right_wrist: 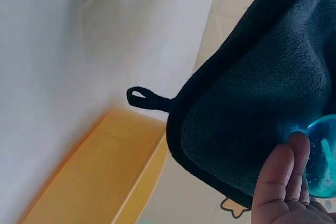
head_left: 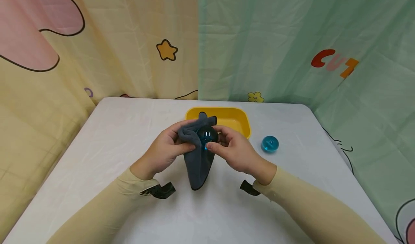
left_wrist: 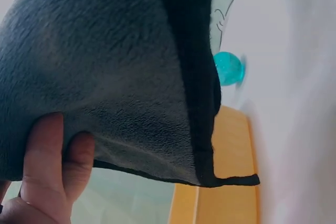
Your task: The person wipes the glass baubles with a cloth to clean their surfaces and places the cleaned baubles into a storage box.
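Translucent blue ball (head_left: 208, 136), near the centre of the head view, rests against the folds of a dark grey cloth (head_left: 196, 165), above the table. The right hand (head_left: 238, 150) pinches the ball between thumb and fingers; the left hand (head_left: 166, 147) pinches the cloth, which hangs to a point below. Just behind them stands a yellow tray (head_left: 236, 121), partly hidden. Right of centre, a second blue ball (head_left: 270, 143) lies on the white table (head_left: 129, 125). Patterned curtains (head_left: 259, 39) fill the upper frame, yellow at left, green at right.
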The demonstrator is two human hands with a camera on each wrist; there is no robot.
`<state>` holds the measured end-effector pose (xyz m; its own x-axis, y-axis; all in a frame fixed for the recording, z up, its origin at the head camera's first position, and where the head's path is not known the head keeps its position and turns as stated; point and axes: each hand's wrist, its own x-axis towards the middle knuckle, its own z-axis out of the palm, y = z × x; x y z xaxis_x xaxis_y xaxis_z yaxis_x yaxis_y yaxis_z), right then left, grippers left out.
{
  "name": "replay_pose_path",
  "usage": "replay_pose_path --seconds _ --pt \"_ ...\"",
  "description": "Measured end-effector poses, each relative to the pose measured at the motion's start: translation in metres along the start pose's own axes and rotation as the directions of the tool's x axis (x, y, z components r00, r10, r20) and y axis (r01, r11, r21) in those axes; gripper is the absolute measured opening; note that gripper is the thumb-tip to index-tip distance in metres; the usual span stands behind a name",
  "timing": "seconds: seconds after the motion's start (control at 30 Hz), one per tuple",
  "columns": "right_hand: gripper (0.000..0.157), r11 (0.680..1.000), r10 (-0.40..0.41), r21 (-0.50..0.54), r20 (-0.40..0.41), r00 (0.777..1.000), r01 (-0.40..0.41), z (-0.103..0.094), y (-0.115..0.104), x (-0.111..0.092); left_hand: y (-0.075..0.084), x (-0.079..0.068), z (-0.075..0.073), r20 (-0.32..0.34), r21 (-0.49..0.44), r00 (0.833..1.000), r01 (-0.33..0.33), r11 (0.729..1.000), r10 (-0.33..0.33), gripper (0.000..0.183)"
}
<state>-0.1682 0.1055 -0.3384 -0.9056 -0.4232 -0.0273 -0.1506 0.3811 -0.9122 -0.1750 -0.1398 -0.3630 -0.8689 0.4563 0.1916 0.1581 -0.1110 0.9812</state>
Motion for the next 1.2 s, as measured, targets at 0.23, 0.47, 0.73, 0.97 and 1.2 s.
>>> replay_pose_path --seconds 0.23,0.47,0.73,0.97,1.2 --pt "0.055 0.998 -0.02 -0.057 -0.021 1.0 0.019 -0.009 -0.002 0.008 -0.001 -0.006 -0.015 -0.047 -0.128 0.999 -0.013 0.992 0.006 0.059" --pt "0.06 0.963 -0.031 -0.27 -0.096 0.995 0.003 -0.037 0.007 0.03 0.002 -0.021 -0.041 -0.042 -0.224 0.995 -0.103 0.969 0.096 0.059" --pt "0.059 0.867 -0.006 -0.498 0.028 1.0 0.019 -0.058 0.018 0.064 0.001 -0.043 -0.073 -0.061 -0.242 0.986 -0.168 0.956 0.158 0.061" --pt "0.057 0.757 0.059 -0.649 0.174 0.983 0.069 -0.062 0.024 0.094 -0.001 -0.062 -0.087 -0.051 -0.274 0.985 -0.172 0.946 0.164 0.06" --pt "0.064 0.664 0.181 -0.744 0.251 0.951 0.07 -0.061 0.035 0.119 -0.003 -0.067 -0.089 -0.051 -0.3 0.982 -0.187 0.936 0.18 0.061"
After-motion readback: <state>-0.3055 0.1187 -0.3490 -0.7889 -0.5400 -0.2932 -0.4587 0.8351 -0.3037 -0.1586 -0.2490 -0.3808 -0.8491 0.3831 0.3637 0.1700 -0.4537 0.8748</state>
